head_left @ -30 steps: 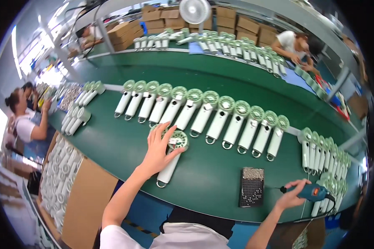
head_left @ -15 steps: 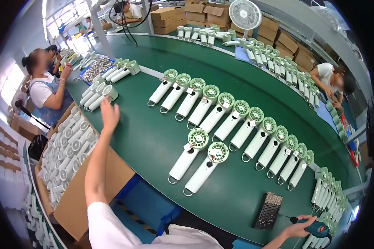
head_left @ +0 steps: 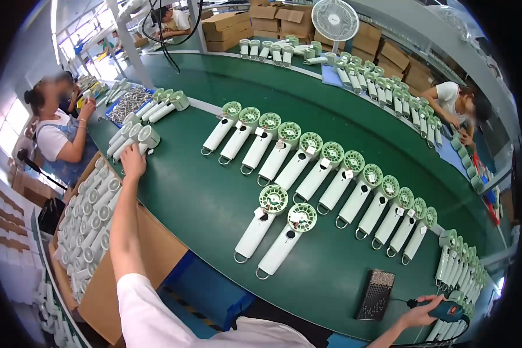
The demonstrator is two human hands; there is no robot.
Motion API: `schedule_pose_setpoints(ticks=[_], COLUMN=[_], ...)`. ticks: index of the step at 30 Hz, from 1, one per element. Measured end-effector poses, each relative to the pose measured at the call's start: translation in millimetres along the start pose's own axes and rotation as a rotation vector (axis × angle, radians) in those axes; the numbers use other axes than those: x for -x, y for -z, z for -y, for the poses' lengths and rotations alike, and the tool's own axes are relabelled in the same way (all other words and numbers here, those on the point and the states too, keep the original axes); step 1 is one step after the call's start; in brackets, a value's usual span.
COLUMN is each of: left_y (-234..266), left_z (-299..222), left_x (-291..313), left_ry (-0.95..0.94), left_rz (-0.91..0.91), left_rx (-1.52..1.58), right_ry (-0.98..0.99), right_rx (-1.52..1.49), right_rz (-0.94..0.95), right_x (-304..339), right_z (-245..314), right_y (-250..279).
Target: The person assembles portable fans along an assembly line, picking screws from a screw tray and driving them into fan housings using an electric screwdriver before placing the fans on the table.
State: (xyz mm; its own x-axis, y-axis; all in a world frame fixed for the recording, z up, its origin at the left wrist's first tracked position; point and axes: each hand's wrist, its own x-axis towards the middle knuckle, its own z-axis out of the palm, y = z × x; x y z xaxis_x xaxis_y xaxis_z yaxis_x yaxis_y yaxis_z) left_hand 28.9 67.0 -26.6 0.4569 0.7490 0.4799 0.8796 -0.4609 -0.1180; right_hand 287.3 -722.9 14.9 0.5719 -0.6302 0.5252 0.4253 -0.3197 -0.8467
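Observation:
At the table's left side, my left hand [head_left: 134,163] reaches out with its fingers curled over the handle of a white handheld fan [head_left: 149,138], the nearest of a small group lying there. Part of that handle is hidden under the fingers. My right hand [head_left: 419,314] grips a dark teal electric screwdriver [head_left: 448,311] at the lower right, its bit pointing left toward a black tray of small screws [head_left: 377,294]. Between my hands, two fans with green open heads, a left fan [head_left: 255,232] and a right fan [head_left: 281,249], lie side by side on the green table.
A slanting row of green-headed fans [head_left: 311,171] lies beyond the two. More fans [head_left: 458,267] crowd the right edge. A cardboard box [head_left: 136,255] of white fan bodies stands at my left. A blue tray of metal parts [head_left: 132,103] and co-workers are farther off.
My left hand has moved down and slightly left, from just beside the white fans onto the nearest one. My right hand stays by the screw tray with the screwdriver.

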Motion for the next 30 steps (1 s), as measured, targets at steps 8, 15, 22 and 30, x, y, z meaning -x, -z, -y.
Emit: schedule_pose_setpoints(ticks=[8, 15, 22, 30], left_y=[36.1, 174.9, 280.7, 285.2], left_z=[-9.6, -106.6, -221.9, -312.3], left_x=[-3.9, 33.7, 106.5, 237.5], left_ry=[-0.066, 0.021, -0.193, -0.402], left_rz=[-0.246, 0.258, 0.862, 1.369], left_rx=[0.446, 1.357, 1.586, 1.276], right_ry=[-0.004, -0.018, -0.012, -0.046], right_rx=[-0.031, -0.026, -0.106, -0.199], right_rz=[0.033, 0.059, 0.102, 0.227], right_x=[-1.3, -2.2, 0.5, 2.9], right_z=[1.8, 5.4, 0.0, 13.5], right_y=[-5.1, 2.5, 13.0, 5.6])
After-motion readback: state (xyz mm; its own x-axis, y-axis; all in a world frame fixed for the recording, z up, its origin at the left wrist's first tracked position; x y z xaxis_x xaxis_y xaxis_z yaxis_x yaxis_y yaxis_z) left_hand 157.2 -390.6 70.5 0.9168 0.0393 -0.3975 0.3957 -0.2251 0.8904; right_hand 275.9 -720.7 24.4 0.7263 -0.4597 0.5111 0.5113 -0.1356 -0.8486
